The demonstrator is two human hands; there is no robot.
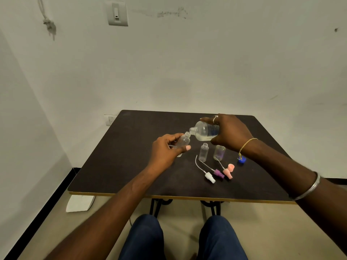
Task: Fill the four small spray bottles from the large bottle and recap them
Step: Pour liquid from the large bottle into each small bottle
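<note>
Tilting almost flat above the dark table (131, 147), the large bottle (205, 131) points its open mouth to 9 o'clock, where it meets the mouth of a small bottle (183, 141). The right hand (231, 132) grips the large bottle from above, fingers curled round its body. The left hand (167, 149) holds the small bottle slanted, thumb and fingers wrapped round it. At 4 o'clock from the small bottle an open bottle (203, 152) stands upright on the table, and just beside it, at 3 o'clock, a tinted bottle (219, 152). At 6 o'clock from these two lie a white spray head (210, 177), a purple spray head (218, 173) and a pink spray head (227, 173), close together, each with a thin tube. A blue cap (241, 160) lies at 3 o'clock from the tinted bottle, under the right wrist.
</note>
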